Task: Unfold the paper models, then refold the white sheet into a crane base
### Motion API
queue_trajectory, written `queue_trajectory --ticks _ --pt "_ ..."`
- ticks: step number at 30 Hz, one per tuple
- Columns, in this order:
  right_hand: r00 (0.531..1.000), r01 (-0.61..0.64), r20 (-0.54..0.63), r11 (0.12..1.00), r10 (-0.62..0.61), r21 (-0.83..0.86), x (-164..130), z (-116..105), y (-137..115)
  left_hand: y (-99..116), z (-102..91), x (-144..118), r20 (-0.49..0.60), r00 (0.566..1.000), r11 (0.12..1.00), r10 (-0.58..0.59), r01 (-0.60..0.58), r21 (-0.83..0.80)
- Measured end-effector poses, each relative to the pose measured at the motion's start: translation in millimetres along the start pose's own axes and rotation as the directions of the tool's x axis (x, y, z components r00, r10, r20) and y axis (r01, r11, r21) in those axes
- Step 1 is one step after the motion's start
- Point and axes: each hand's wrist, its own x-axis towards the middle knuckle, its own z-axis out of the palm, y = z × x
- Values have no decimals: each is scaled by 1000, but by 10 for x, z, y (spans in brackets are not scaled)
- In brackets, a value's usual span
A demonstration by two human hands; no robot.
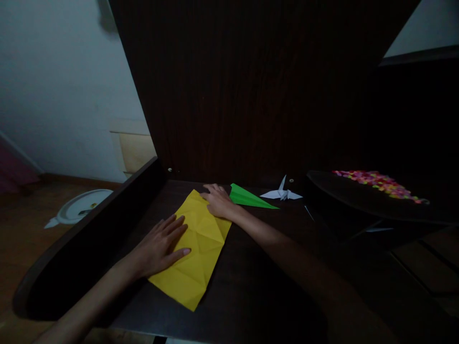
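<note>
Hands are pressed flat on a creased yellow paper sheet (pixel 199 248) lying on a dark wooden desk (pixel 251 286); the left hand (pixel 161 248) is laid palm down over the sheet's near-left part, its fingers (pixel 175 227) stretched out, nothing grasped; the right hand (pixel 218 200) is set on the sheet's far corner, its fingers (pixel 213 189) slightly curled and bearing down on the paper, nothing clenched; fold lines are seen in the paper between the two sets of fingertips; a green folded paper (pixel 251 198) is seen just beyond and to the right of the right fingers, touching or nearly touching the hand; a white paper crane (pixel 282 193) is stood further right, well apart from both hands; a heap of small coloured pieces (pixel 380 184) is spread on a dark shelf (pixel 358 200) far to the right; a round white object (pixel 81 205) is seen on the floor, far left of the left fingers.
</note>
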Motion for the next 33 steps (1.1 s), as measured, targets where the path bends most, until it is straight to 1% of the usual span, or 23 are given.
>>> queue_trajectory --ticks 1,2,3,4,6,7,8,11,16,19,21,24,27,29,31,33 --pt "999 30 21 999 -30 -13 10 66 -58 -2 81 -29 -24 998 998 -52 53 42" --pt "998 56 38 998 -55 -21 15 137 -107 -5 157 -61 -58 996 993 -71 76 92" --pt "994 95 55 995 -94 -31 14 209 -144 -9 221 -92 -83 995 988 -57 68 137" --pt "983 169 78 984 -164 -58 9 281 -168 -13 273 -122 -101 994 983 -41 59 175" --pt "957 270 123 961 -262 -62 -7 413 -179 -18 336 -177 -100 995 975 3 20 221" --pt "946 296 154 954 -285 -54 -14 468 -169 -17 353 -203 -88 996 973 17 4 232" --pt "939 309 176 950 -296 -49 -18 514 -154 -13 362 -229 -74 997 971 27 -9 240" --pt "935 314 188 949 -302 -40 6 595 -104 23 378 -307 -50 998 967 34 -20 255" --pt "948 266 194 963 -254 -38 176 600 -15 119 369 -396 -29 999 972 16 -8 236" --pt "943 270 207 963 -262 -10 289 596 91 149 336 -407 -6 1000 977 4 -3 214" --pt "953 254 168 967 -254 20 338 601 170 155 318 -405 5 1000 980 -9 8 201" --pt "976 214 22 975 -215 65 366 597 252 158 302 -407 13 1000 983 -26 23 180" --pt "982 172 -94 983 -166 61 356 557 264 162 292 -416 25 999 988 -37 32 149" --pt "977 133 -179 989 -120 66 334 515 237 154 290 -418 31 998 992 -51 48 114" --pt "965 108 -249 991 -85 79 291 469 193 127 295 -414 -17 993 990 -121 121 66" --pt "956 110 -283 990 -80 90 217 425 133 75 297 -403 -106 961 966 -254 257 18"
